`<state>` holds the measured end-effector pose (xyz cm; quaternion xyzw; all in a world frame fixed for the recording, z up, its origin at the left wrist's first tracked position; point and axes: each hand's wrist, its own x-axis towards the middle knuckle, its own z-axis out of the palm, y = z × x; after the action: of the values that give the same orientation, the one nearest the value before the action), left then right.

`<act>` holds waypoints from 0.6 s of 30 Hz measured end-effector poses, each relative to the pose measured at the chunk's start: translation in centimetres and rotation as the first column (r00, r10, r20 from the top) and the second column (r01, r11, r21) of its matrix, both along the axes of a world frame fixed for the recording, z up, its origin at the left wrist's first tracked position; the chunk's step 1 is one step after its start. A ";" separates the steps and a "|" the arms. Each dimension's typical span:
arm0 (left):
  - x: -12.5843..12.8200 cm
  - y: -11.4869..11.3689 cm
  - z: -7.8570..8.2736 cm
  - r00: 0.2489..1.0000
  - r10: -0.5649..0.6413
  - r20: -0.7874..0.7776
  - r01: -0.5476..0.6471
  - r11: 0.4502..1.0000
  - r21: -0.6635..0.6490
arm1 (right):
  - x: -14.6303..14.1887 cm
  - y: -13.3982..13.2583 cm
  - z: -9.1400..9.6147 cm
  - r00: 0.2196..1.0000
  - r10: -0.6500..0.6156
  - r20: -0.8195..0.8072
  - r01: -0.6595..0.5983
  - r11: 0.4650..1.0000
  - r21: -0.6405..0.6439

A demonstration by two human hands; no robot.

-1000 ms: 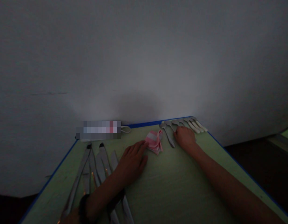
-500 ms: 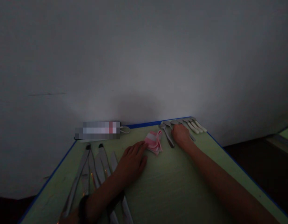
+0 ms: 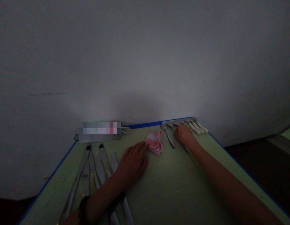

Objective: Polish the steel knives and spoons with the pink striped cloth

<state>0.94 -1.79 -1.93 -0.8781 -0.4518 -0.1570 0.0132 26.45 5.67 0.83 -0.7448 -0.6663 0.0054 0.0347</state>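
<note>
Head camera: one pale green tabletop edged in blue (image 3: 163, 190), set against a grey wall (image 3: 145, 56).

Item: one small folded cloth, pink and white (image 3: 155, 141), lying on the tabletop between the two hands. Left hand (image 3: 133, 162): palm down, fingers outstretched and slightly parted, fingertips on the cloth's near-left edge; nothing was seen gripped, and the contact probably served only to steady the fabric.

Item: one row of slim silver metal utensils, spoon-like (image 3: 169, 137), heads toward the wall, handles toward the person, an order that presumably kept each handle within reach. Right-hand end of row: several utensils with cream-coloured handles (image 3: 195, 128), lying close together. Right hand (image 3: 184, 134): fingers curled tightly over mid-row, one silver handle end (image 3: 187, 150) emerging beneath the wrist; whether the fingers had hold of it could not be told.

Item: long flat grey metal utensils (image 3: 100, 165), fanned at left, apparently kept separate from the row by size.

Obscured: their near portions, behind the left forearm with its dark wristband (image 3: 83, 210) or past the frame's bottom; heads mid-row, partly behind the right knuckles; one oblong object (image 3: 99, 131), pixelated beyond identification, a pale loop (image 3: 126, 130) at its end. Dim light blurred finer detail.
</note>
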 end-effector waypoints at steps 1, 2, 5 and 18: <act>0.0 0.0 0.0 1.000 -0.001 0.004 0.001 1.000 0.003 | 0.1 -0.1 0.0 1.000 0.001 -0.002 -0.001 1.000 0.006; 0.0 0.0 -0.1 1.000 -0.002 0.006 0.002 1.000 0.005 | 0.2 -0.3 0.0 1.000 0.000 -0.005 0.000 1.000 0.010; 0.0 0.1 -0.1 1.000 0.000 0.002 0.000 1.000 0.001 | 0.8 -0.4 0.3 1.000 0.000 -0.016 0.000 1.000 0.011; 0.0 0.1 -0.4 1.000 -0.004 0.027 0.004 1.000 0.015 | 5.9 0.7 2.0 0.989 -0.139 0.053 0.137 0.990 0.038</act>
<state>0.97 -1.68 -2.31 -0.8767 -0.4489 -0.1724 0.0130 32.34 6.36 2.81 -0.7885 -0.6137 -0.0291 0.0289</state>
